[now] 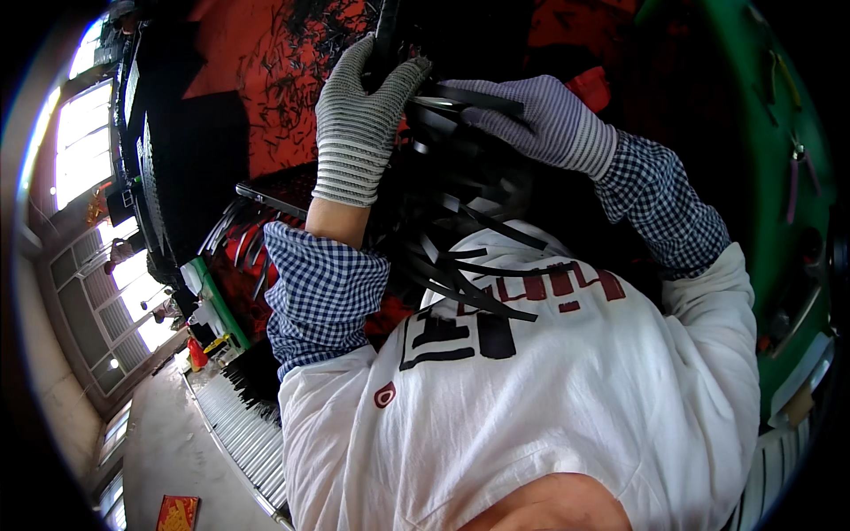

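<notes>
My left hand [356,124], in a grey striped glove, reaches up with thumb and fingers closed around the edge of a black piece [386,34], whose full shape is lost in the dark. To its right, my right hand [551,117], in a lilac striped glove, is closed on a black strip [485,96] with a shiny glint near its left end. Its fingertips are partly hidden. Many loose black strips [505,228] hang below and between the hands, some lying against my white shirt [567,389].
A red surface [217,62] strewn with black scraps lies ahead on the left. A green board [784,212] with hanging tools stands at the right. A roller conveyor [235,434] runs at lower left, near a red-and-gold printed sheet [178,513] on the floor.
</notes>
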`<state>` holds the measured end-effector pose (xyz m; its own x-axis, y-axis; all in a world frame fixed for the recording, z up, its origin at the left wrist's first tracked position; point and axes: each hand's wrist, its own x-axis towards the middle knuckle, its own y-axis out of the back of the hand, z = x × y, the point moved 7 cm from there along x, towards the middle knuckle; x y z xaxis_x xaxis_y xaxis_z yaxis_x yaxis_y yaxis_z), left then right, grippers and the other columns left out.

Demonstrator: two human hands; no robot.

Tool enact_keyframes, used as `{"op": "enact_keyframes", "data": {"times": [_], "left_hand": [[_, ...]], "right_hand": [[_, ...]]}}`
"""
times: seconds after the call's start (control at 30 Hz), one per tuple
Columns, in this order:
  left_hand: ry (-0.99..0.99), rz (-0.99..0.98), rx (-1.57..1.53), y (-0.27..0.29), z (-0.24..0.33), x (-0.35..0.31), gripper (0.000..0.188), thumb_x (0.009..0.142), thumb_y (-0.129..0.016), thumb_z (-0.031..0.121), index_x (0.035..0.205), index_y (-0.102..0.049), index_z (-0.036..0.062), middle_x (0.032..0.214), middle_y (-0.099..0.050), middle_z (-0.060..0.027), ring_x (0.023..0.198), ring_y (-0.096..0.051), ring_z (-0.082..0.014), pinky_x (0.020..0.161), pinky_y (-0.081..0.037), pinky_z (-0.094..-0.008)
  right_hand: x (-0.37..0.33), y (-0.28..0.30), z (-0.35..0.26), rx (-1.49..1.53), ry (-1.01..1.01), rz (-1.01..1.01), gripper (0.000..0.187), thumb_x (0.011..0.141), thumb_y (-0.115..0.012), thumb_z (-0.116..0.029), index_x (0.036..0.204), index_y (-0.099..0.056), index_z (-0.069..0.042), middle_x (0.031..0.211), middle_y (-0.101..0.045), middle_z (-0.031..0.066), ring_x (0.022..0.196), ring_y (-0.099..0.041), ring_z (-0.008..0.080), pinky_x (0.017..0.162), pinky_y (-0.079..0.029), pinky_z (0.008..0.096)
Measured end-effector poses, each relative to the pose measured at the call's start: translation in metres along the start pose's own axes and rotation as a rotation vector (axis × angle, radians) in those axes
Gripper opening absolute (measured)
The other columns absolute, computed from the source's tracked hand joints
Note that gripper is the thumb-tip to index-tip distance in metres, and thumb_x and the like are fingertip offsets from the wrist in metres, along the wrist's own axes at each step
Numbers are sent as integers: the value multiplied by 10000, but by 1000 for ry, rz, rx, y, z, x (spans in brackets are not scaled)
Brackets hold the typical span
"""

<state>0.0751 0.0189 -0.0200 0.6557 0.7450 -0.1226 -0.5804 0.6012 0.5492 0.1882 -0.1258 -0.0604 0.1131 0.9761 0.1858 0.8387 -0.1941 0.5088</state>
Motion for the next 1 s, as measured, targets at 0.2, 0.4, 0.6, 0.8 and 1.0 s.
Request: {"op": "enact_keyframes", "data": {"times": [0.2, 0.4, 0.6, 0.8, 1.0], "left_hand": [[3, 41, 227, 1, 10, -7, 501, 807, -786, 331, 1195, -629, 54, 938, -700, -112, 870, -695, -215, 799, -568, -346], [-108, 83, 403, 2, 2, -16, 568, 781, -807, 341, 1211, -610, 27, 1022, -688, -134, 945, -683, -256, 859, -556, -371], [-76, 32, 407, 4, 1, -15, 608, 769, -815, 355, 1228, -593, 23, 1080, -674, -147, 987, -674, -275, 894, -551, -392], [-60, 33, 444, 7, 3, -16, 616, 772, -817, 330, 1247, -580, 17, 1109, -666, -154, 1002, -671, -274, 903, -547, -392], [-138, 69, 400, 8, 6, -18, 658, 766, -823, 301, 1290, -549, 11, 1139, -656, -163, 1045, -660, -277, 931, -537, -381]], "right_hand": [[-10, 14, 18, -11, 30, 133, 434, 976, -544, -395, 1306, -553, -115, 904, -722, 107, 748, -721, 213, 664, -601, 304], [-12, 34, 40, 129, -127, 315, 337, 987, -560, -271, 1220, -607, -32, 1027, -712, 114, 950, -702, 212, 831, -572, 302], [3, 49, 9, 361, -279, 397, 210, 985, -570, -164, 1035, -625, 33, 745, -600, 44, 695, -546, 77, 609, -447, 258], [8, 51, 1, 244, -248, 395, 173, 979, -581, -155, 1018, -627, 7, 714, -592, 58, 639, -532, 81, 576, -436, 268], [14, 36, 6, 110, -178, 208, 223, 976, -575, -228, 1085, -625, -40, 858, -661, 103, 749, -647, 186, 676, -518, 318]]}}
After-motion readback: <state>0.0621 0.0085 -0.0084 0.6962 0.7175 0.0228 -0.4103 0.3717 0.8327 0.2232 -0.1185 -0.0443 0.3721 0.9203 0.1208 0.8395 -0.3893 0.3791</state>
